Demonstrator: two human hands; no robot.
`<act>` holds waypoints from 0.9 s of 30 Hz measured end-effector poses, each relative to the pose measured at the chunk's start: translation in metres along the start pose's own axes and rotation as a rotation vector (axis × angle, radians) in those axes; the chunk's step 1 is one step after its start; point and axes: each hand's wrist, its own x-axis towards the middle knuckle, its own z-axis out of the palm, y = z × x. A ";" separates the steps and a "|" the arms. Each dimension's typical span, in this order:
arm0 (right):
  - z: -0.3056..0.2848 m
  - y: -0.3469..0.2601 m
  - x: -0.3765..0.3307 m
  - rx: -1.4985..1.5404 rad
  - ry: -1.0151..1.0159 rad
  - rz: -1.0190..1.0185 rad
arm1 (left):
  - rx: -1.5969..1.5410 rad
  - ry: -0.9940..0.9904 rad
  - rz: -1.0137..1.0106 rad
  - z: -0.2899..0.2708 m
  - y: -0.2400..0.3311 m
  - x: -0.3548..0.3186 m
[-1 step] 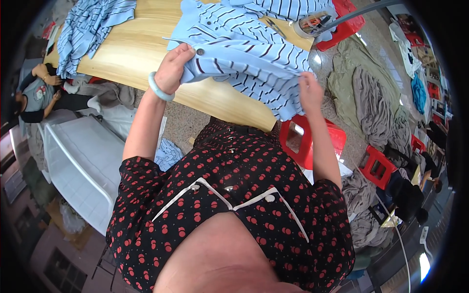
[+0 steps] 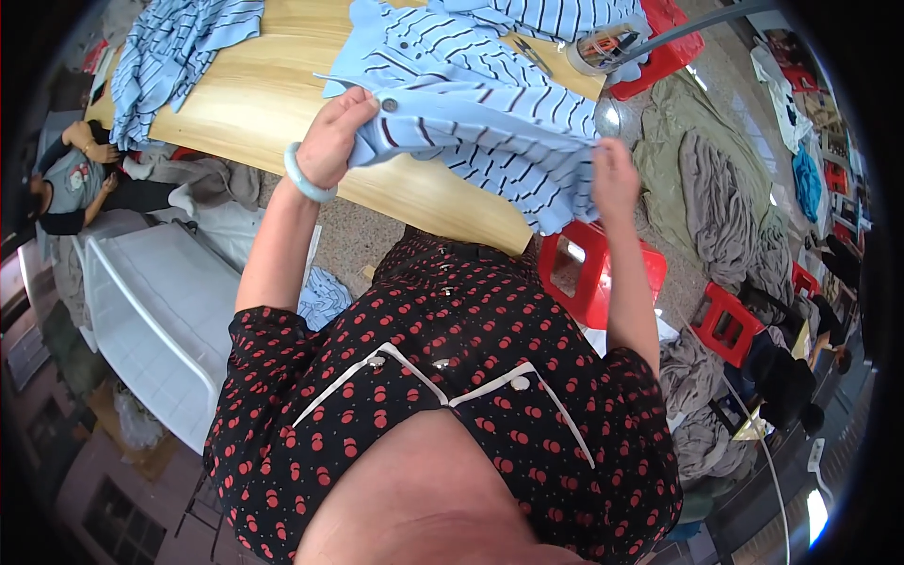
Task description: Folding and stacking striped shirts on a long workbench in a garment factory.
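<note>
A light blue garment with dark and white stripes [image 2: 452, 118] is stretched between my two hands above the front edge of the wooden table [image 2: 282, 71]. My left hand [image 2: 334, 137], with a pale bangle on its wrist, pinches the garment's left end beside a dark button [image 2: 389, 105]. At the other end, my right hand [image 2: 616, 181] is closed on the cloth near the table's right corner. Its fingertips are partly blurred. More of the garment lies on the table beyond, and a striped part hangs over the near edge.
Another striped garment [image 2: 174, 56] drapes over the table's left end. Scissors [image 2: 533, 56] and a clear cup of tools [image 2: 603, 52] sit at the far right. A red stool [image 2: 603, 278] stands beside me; a white bin [image 2: 155, 311] is at left. Grey cloth heaps [image 2: 720, 202] cover the right-hand floor.
My right hand has moved a little to the right, drawing the garment's edge straighter. My left hand has barely shifted.
</note>
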 end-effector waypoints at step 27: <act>0.115 -0.083 -0.010 0.050 -0.364 -0.690 | 0.031 0.128 -0.333 -0.026 -0.131 0.007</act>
